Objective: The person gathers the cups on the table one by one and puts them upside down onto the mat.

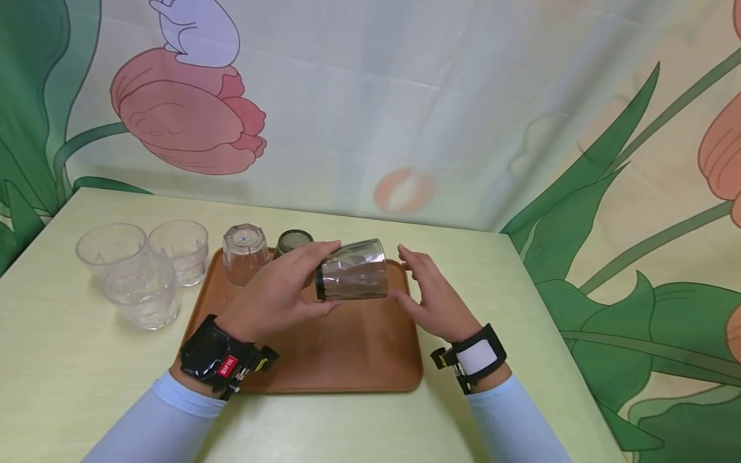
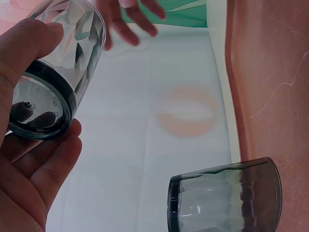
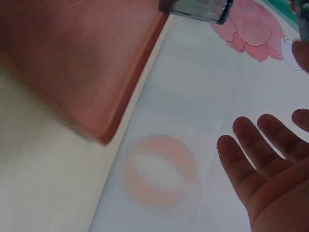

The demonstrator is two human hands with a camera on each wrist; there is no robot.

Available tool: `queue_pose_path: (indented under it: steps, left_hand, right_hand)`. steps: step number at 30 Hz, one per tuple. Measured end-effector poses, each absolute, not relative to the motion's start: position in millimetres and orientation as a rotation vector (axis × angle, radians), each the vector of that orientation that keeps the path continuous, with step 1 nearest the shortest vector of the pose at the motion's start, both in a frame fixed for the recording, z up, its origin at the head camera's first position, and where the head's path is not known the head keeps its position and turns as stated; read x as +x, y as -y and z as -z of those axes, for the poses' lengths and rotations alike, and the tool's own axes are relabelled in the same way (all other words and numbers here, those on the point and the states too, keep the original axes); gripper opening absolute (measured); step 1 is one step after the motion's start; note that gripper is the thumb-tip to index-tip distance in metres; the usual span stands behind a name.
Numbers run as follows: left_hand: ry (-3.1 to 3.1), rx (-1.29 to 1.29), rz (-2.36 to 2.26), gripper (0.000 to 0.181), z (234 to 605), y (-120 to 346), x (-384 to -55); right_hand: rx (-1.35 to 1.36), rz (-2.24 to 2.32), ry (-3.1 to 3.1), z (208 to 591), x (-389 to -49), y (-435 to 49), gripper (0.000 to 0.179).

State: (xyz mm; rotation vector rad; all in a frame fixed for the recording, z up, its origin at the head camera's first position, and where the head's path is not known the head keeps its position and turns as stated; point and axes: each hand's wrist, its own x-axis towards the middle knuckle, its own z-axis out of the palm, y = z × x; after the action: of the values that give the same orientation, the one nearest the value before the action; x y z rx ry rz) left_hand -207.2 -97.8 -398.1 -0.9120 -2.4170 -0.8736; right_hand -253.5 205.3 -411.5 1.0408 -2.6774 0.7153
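Smoky tumbler (image 1: 356, 271), long axis sideways above the brown tray (image 1: 359, 354), is held near its base by the left grip (image 1: 274, 292); its mouth faces the empty, relaxed right grip (image 1: 435, 299), contact there hard to judge.

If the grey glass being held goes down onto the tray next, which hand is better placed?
Probably the left hand: it grips the sideways-tipped grey glass above the brown tray. The right hand is close to the glass, but its fingers are spread and hold nothing.
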Motion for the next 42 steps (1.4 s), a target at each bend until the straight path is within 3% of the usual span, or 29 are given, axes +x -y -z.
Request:
queue_pose_path:
  steps: [23,42]
  left_hand:
    - [2.417,-0.904,0.869,0.090,397.4,98.2,-207.9]
    - [2.434,-0.889,0.873,0.091,396.9,99.9,-206.7]
  right_hand:
    - [0.699,-0.026,3.003,464.5,-279.3,-225.8,0.055]
    - [0.934,0.382,2.950,487.6,-279.1,-222.2,0.043]
